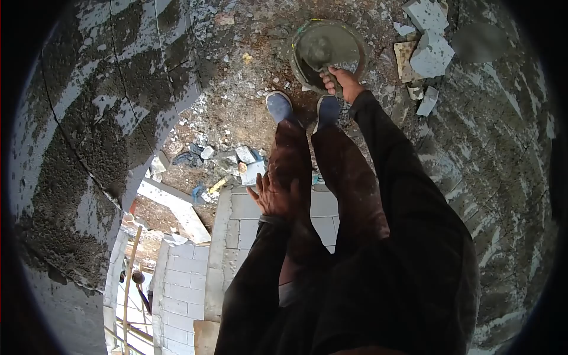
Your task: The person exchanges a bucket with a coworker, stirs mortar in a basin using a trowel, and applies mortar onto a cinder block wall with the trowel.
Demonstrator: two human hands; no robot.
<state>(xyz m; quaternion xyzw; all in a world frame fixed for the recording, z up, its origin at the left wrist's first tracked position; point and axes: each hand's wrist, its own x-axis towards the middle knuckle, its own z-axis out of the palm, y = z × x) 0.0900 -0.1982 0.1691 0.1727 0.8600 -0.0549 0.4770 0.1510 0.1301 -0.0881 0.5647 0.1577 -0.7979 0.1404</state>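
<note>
At the top of the head view stands a round bucket of wet grey mortar. My right hand reaches down over its near rim, fingers wrapped round the handle of a scoop. The scoop's round head lies in the bucket and is coated in mortar, so its exact shape is unclear. My left hand rests on my left thigh with its fingers spread and nothing in it. Both blue shoes stand just below the bucket.
Mortar-streaked walls rise at left and right. Broken white blocks lie right of the bucket. Rubble and a white board lie lower left. Below is a block wall; wooden poles stand beyond an opening.
</note>
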